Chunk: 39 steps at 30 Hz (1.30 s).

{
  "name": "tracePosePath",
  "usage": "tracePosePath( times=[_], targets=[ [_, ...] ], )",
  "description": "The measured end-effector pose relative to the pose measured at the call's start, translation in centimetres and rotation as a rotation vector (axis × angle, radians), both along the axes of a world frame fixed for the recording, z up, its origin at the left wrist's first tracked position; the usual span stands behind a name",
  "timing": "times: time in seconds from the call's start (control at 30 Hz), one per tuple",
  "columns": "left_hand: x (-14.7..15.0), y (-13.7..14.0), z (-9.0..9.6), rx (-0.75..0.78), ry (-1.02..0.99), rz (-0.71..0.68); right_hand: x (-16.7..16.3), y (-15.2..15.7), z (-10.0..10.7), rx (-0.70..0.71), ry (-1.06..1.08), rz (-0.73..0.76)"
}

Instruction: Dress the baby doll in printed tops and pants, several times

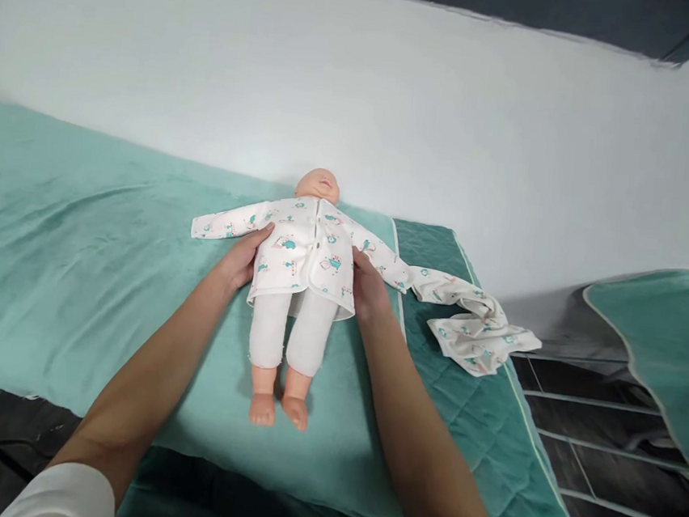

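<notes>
Head view: the doll (310, 332) lies face up on the green cover (105, 268), long axis pointing forward — left hand (245, 262) and right hand (369, 285) flank it equally near, each grip holding it through the jacket (294, 241).

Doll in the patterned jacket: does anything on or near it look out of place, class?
Yes: the matching patterned garment lies twisted and bunched at the edge of the dark green quilted cover, while the jacket on the doll is spread out. The sleeves also look odd: no doll hands show beyond them.
</notes>
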State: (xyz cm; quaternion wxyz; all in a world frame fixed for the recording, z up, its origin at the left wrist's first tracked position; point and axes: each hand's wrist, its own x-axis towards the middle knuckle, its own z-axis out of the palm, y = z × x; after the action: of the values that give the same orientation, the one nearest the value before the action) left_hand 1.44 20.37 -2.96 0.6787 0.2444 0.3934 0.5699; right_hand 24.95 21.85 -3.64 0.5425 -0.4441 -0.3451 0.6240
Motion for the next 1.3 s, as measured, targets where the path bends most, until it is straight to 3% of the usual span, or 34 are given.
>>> tracePosePath(
  times=[0.1,0.23,0.37,0.53,0.63,0.73,0.87,0.93,0.97,1.13,1.3],
  targets=[
    [-0.9,0.2,-0.2,-0.005,-0.045,0.034,0.9,0.4,-0.5,-0.085,0.226,0.06],
    [-2.7,0.8,-0.4,-0.017,-0.123,0.171,2.6,1.0,-0.7,-0.104,0.418,-0.003],
    [-4.8,1.0,-0.2,-0.049,-0.224,0.347,5.3,1.4,-0.5,-0.109,0.491,-0.14],
    [-7.0,0.7,0.0,0.022,-0.206,0.568,8.3,1.5,-0.5,-0.053,0.483,-0.291],
    [-7.6,0.6,-0.2,0.033,-0.099,0.676,9.4,1.6,-1.0,-0.028,0.425,-0.379],
    [-7.6,0.2,-0.5,0.054,0.099,0.835,9.8,1.6,-1.6,0.029,0.22,-0.523],
    [-6.2,-1.0,-0.8,0.183,0.564,1.031,8.2,0.5,-1.8,0.19,-0.093,-0.759],
    [-5.1,-1.8,-0.9,0.34,0.81,0.97,6.2,-1.0,-1.5,0.317,-0.299,-0.712],
    [-4.5,-2.1,-0.9,0.418,0.893,0.906,4.9,-1.9,-1.3,0.371,-0.392,-0.617],
    [-2.6,-2.6,-0.6,0.6,0.976,0.544,0.0,-6.5,-0.3,0.624,-0.647,-0.154],
    [-1.4,-4.1,1.3,0.826,1.129,0.25,-0.3,-7.9,0.2,0.925,-0.839,0.075]
  ],
)
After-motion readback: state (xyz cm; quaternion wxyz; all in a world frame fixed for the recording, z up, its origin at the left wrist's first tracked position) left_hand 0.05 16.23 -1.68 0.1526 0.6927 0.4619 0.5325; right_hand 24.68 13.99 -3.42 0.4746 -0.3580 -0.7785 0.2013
